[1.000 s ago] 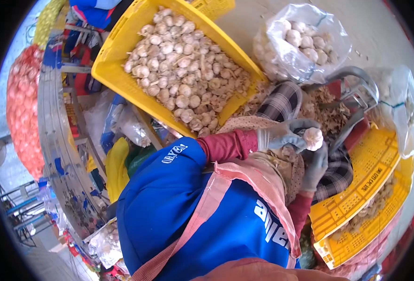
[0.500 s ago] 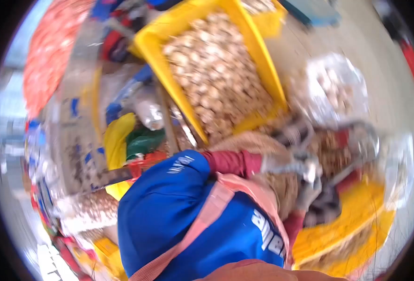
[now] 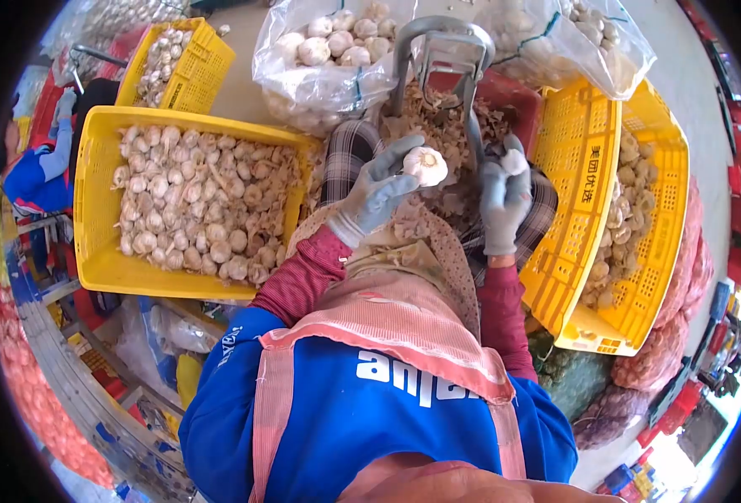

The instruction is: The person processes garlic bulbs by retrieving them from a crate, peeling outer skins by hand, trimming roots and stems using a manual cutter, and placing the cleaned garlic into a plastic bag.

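Gloved in grey, my left hand (image 3: 372, 191) holds a white garlic bulb (image 3: 426, 167) between thumb and fingers. My right hand (image 3: 505, 197), also gloved, is closed on a smaller whitish piece of garlic (image 3: 514, 162). The hands are apart, above my lap. Between and beyond them, garlic skins (image 3: 437, 126) fill a red container (image 3: 521, 99) with a grey metal frame (image 3: 447, 30) over it. A yellow crate (image 3: 94, 201) of garlic bulbs stands at the left.
Clear bags of garlic (image 3: 329, 88) stand at the front, with another bag (image 3: 567, 50) to the right. Two yellow crates (image 3: 578, 180) lean at the right, one holding garlic. Mesh sacks (image 3: 664, 344) lie beyond. A co-worker (image 3: 39, 176) is at the far left beside a smaller yellow crate (image 3: 188, 80).
The camera view has swung round, so the big crate now appears at the left. My hands have moved apart, the bulb in my left hand and a smaller piece in my right.
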The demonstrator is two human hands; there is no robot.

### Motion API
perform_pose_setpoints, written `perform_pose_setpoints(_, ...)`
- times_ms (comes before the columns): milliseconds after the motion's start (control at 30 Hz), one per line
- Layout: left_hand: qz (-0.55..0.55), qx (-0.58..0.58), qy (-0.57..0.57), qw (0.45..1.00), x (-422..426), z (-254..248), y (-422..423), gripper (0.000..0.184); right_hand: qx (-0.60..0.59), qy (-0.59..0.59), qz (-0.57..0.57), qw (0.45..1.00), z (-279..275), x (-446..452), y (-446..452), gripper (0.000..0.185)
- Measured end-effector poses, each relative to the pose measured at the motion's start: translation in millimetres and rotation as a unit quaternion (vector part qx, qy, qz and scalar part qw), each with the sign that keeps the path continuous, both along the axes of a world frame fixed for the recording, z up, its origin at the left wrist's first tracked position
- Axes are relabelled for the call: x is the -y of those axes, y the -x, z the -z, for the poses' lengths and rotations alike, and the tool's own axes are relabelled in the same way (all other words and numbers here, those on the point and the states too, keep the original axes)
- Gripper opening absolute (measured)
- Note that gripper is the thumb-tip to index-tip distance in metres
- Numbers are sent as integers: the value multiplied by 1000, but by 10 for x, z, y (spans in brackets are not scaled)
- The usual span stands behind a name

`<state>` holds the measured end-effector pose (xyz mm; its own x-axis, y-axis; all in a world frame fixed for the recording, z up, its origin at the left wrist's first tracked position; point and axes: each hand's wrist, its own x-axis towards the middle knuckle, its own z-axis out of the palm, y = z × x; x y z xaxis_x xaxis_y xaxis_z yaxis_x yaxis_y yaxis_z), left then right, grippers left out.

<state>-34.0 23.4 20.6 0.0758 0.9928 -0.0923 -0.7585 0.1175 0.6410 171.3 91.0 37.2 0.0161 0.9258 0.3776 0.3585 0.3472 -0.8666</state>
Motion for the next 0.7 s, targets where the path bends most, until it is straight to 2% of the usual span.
perform_pose_setpoints(33,0,-11,-10,1000,-68,-28,6,63,68,-138,-80,985,33,-217,32,31)
perform_pose_setpoints(67,0,-9,-11,1000,-121,-68,7,63,153,76,-110,979,210,-213,-79,29)
perform_pose_setpoints(100,6,0,2,1000,-186,-122,12,61,41,75,-152,985,110,-223,41,31)
perform_pose_setpoints(167,28,0,20,999,-317,-110,58,57,89,232,-197,948,-166,-213,-109,35)
perform_pose_setpoints(200,27,3,19,999,-368,-125,77,57,-103,356,-188,910,-351,-102,-90,34)
perform_pose_setpoints(267,36,-2,-1,999,-449,-169,85,58,-80,375,-183,905,-711,-3,-86,33)
perform_pose_setpoints(400,79,20,27,996,-567,-179,120,58,-110,401,-159,896,-916,56,-24,34)
perform_pose_setpoints(467,73,20,35,997,-592,-206,80,57,-88,407,-166,894,-961,44,-72,34)
perform_pose_setpoints(500,73,57,51,994,-590,-148,61,56,-67,413,-174,891,-981,45,-86,35)
perform_pose_setpoints(533,73,95,68,990,-582,-100,48,54,-76,401,-159,899,-1005,66,-40,36)
perform_pose_setpoints(633,78,126,68,987,-582,-26,31,45,-67,402,-154,900,-977,62,-46,31)
perform_pose_setpoints(700,70,144,78,984,-598,-63,17,45,-91,401,-144,900,-896,77,-3,28)
